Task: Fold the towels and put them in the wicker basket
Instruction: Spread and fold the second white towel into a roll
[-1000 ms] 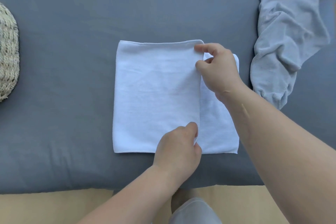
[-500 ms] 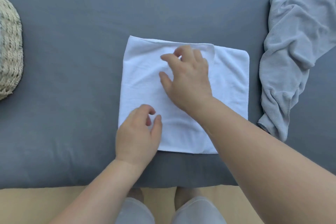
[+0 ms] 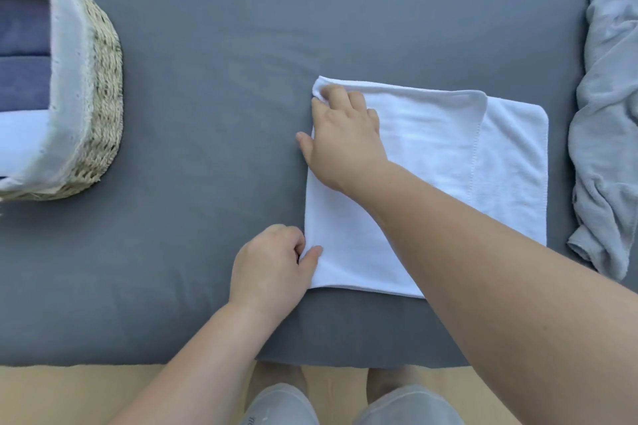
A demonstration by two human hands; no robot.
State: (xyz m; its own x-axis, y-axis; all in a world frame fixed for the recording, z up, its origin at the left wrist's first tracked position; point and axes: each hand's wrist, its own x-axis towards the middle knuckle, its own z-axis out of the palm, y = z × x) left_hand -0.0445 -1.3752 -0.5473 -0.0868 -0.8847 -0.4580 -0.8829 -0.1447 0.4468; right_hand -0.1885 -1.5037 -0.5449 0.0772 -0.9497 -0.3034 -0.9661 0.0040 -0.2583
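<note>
A white towel (image 3: 448, 162), folded over with its top layer ending short of the right edge, lies flat on the grey bed. My right hand (image 3: 345, 138) reaches across it and pinches its far left corner. My left hand (image 3: 272, 262) pinches the left edge near the near corner. The wicker basket (image 3: 100, 107) with a white liner stands at the far left and holds folded blue and white towels (image 3: 24, 55). A crumpled grey towel (image 3: 611, 114) lies along the right edge.
The grey bedsheet (image 3: 207, 45) spreads between the basket and the white towel. The bed's front edge runs along the bottom, with tan floor (image 3: 86, 397) and my legs below it.
Both hands slid from the towel's middle fold to its left edge and took hold of the two left corners. The view shifted left, showing more of the basket.
</note>
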